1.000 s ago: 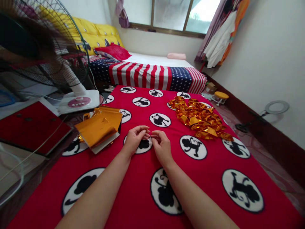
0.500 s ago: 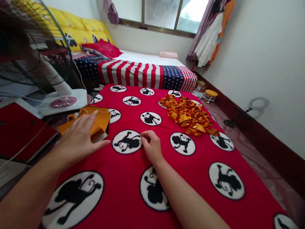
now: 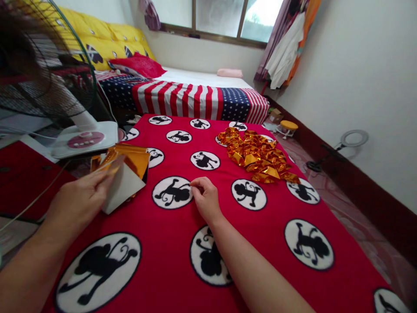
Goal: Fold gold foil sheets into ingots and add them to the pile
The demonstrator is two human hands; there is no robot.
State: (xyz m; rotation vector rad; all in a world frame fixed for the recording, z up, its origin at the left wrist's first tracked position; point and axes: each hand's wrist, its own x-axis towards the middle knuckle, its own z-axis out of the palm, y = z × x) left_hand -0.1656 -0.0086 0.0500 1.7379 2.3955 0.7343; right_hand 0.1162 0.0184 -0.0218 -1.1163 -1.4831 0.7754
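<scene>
My left hand (image 3: pixel 78 198) grips one sheet of gold foil paper (image 3: pixel 122 188) and lifts its edge, so the white underside shows. The sheet comes off a stack of gold foil sheets (image 3: pixel 133 157) at the left edge of the red blanket (image 3: pixel 169 256). My right hand (image 3: pixel 205 198) rests on the blanket near the middle, fingers pinched together; what they pinch, if anything, is too small to make out. A pile of folded gold foil pieces (image 3: pixel 257 154) lies farther off to the right.
A standing fan (image 3: pixel 48 74) with its white base (image 3: pixel 86 139) is at the far left beside a red board (image 3: pixel 22 178). Beyond the blanket lies a bed with a flag-pattern cover (image 3: pixel 195 98). A ring light (image 3: pixel 353 139) stands by the right wall.
My left hand left my right hand, reached left to the foil stack, and now lifts one sheet. My right hand stayed pinched near the middle of the blanket.
</scene>
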